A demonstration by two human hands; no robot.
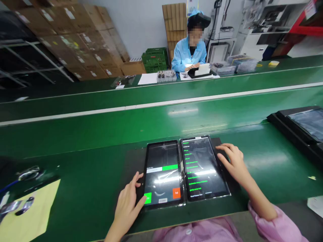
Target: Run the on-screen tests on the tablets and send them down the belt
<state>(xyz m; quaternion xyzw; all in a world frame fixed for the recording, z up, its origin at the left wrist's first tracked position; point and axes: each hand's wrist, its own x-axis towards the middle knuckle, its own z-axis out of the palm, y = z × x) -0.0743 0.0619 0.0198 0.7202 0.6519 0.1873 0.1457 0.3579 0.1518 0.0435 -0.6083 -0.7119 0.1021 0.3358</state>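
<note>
Two tablets lie side by side on a dark mat (128,168) on the green bench. The left tablet (164,181) has a lit screen with a green button, an orange-red Fail button and a white and green bar. My left hand (128,198) is at its lower left edge, thumb over the green button and fingers spread along the side. The right tablet (204,168) displays a list of test names, mostly in green. At its upper right edge rests my right hand (233,161), fingers apart and gripping nothing.
A black tray (300,131) holding a tablet-like panel stands at the right. Yellow paper (32,211) with small items lies at the left. Beyond a raised green divider (141,117), a co-worker in blue (181,53) sits near stacked clear trays (242,64). Cartons (85,40) are piled behind.
</note>
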